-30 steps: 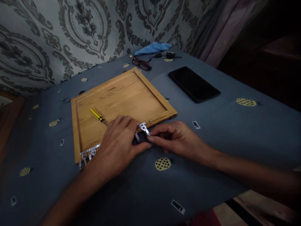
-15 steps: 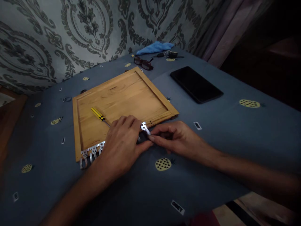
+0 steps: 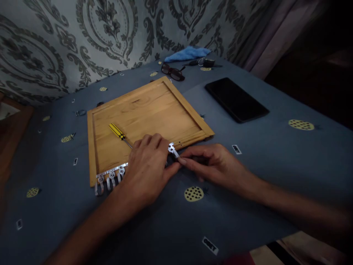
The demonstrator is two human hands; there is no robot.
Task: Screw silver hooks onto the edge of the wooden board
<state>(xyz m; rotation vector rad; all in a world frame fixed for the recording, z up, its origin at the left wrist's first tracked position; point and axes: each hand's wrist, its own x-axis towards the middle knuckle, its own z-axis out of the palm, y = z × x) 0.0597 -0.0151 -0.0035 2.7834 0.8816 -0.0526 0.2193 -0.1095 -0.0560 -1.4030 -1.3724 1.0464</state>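
Board (image 3: pixel 143 117): one, flat on the table (image 3: pixel 264 154).
Rail (image 3: pixel 105 174): one, along the board's near edge; four hooks (image 3: pixel 111 176) plainly visible, middle hidden.
Left hand (image 3: pixel 150 167): over the rail; grip hidden, cannot tell.
Right hand (image 3: pixel 215 162): pinching the end hook (image 3: pixel 172 148).
Screwdriver (image 3: pixel 117 131): one, on the board.

"What's the left hand (image 3: pixel 149 165) doing?"
"It's arching palm-down, the left thumb (image 3: pixel 173 170) pointing toward the right hand (image 3: pixel 215 162)."
"And that one?"
"The right thumb (image 3: pixel 193 165) and right forefinger (image 3: pixel 194 150) are pinching, while the left forearm (image 3: pixel 96 224) and right forearm (image 3: pixel 286 200) are slanting inward."
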